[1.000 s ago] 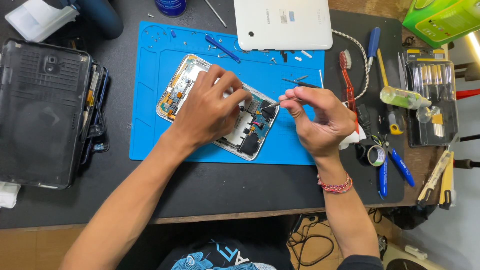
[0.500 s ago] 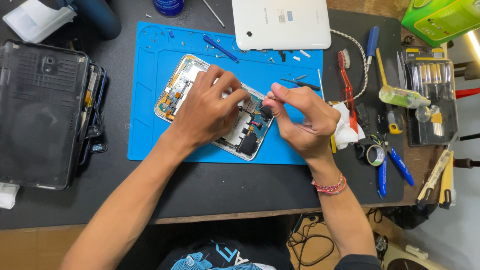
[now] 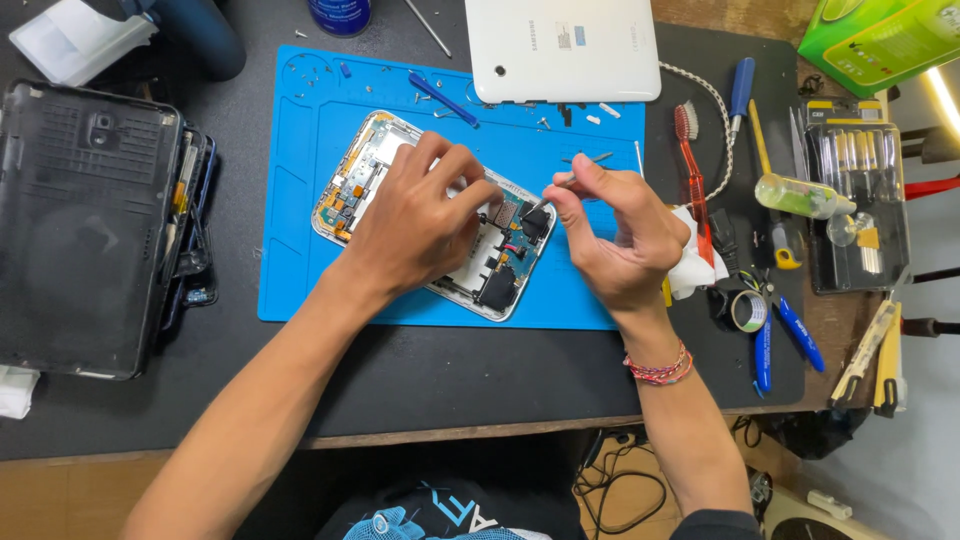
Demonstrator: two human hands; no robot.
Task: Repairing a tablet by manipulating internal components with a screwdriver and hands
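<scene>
The opened tablet (image 3: 435, 215) lies on the blue mat (image 3: 300, 250), pinned flat by the left hand (image 3: 415, 220). The right hand (image 3: 610, 225) pinches thin tweezers (image 3: 550, 195) in a closed grip, tips at the circuit board. Judging by this, a small part is being worked; steady, fine tip control is needed.

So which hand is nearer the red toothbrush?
Right. The right hand sits just left of the toothbrush, almost beside it; the left hand rests on the opened tablet, farther left.
</scene>
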